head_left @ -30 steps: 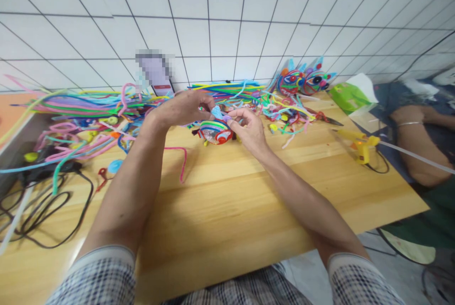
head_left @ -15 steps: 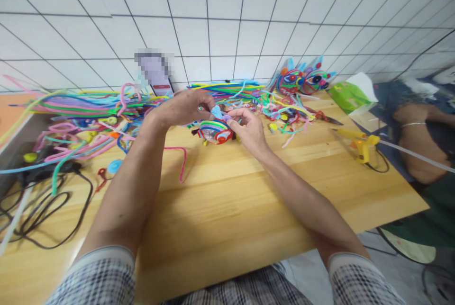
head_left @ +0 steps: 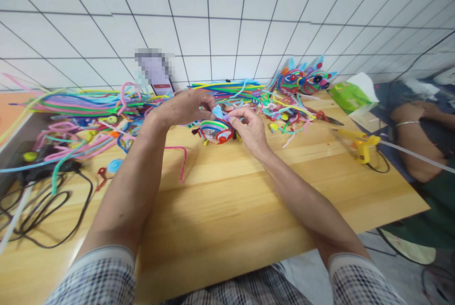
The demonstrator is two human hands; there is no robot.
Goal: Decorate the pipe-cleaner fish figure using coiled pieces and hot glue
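A colourful pipe-cleaner figure (head_left: 215,132), with rainbow bands and a red and white eye, rests on the wooden table between my hands. Light blue pipe-cleaner loops (head_left: 218,112) stick up from its top. My left hand (head_left: 190,106) reaches over from the left, its thumb and fingers pinching the light blue loops. On the right, my right hand (head_left: 249,126) pinches a small purple piece (head_left: 226,118) at the figure's top, beside the blue loops. Both hands touch the figure's upper part.
Pipe cleaners (head_left: 88,106) lie piled along the wall, near a phone (head_left: 161,77). Two finished-looking figures (head_left: 314,78), scissors (head_left: 329,118) and a yellow glue gun (head_left: 360,145) are at right. Cables (head_left: 53,210) coil at left. Another person's arm (head_left: 414,139) is far right.
My right hand has shifted very slightly to the right. My left hand and the figure look almost unmoved.
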